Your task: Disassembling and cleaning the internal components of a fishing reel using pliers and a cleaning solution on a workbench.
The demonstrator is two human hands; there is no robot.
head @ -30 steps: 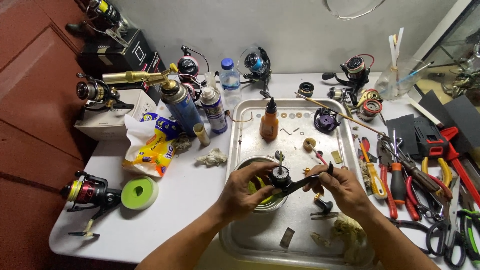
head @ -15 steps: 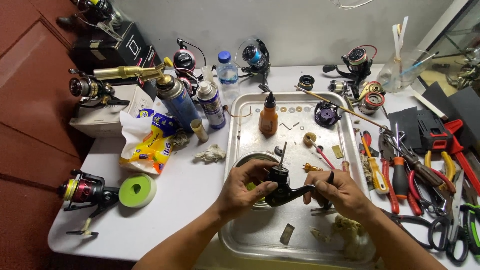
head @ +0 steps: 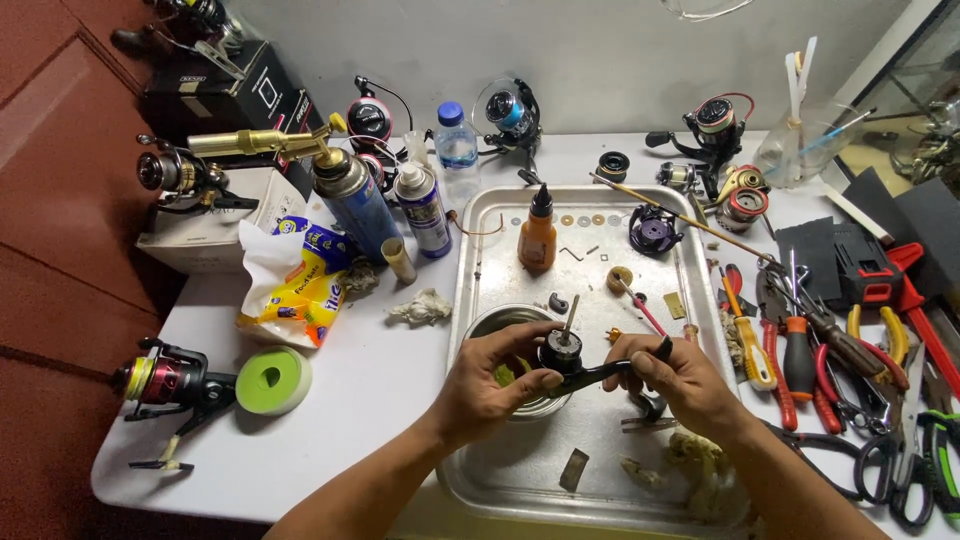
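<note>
A white table (head: 380, 400) is bearing a metal tray (head: 480, 300) at centre. An orange oil bottle (head: 538, 235) is standing upright at twelve o'clock. Pliers (head: 800, 350) and screwdrivers are lying at three o'clock. A green tape roll (head: 272, 380) and a fishing reel (head: 165, 382) are sitting at nine o'clock. Spray cans (head: 425, 210) are standing at eleven.

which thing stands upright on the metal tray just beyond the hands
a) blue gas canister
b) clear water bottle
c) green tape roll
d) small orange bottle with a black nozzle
d: the small orange bottle with a black nozzle stands upright on the silver metal tray, beyond the left hand and right hand holding the black fishing reel body.
</note>
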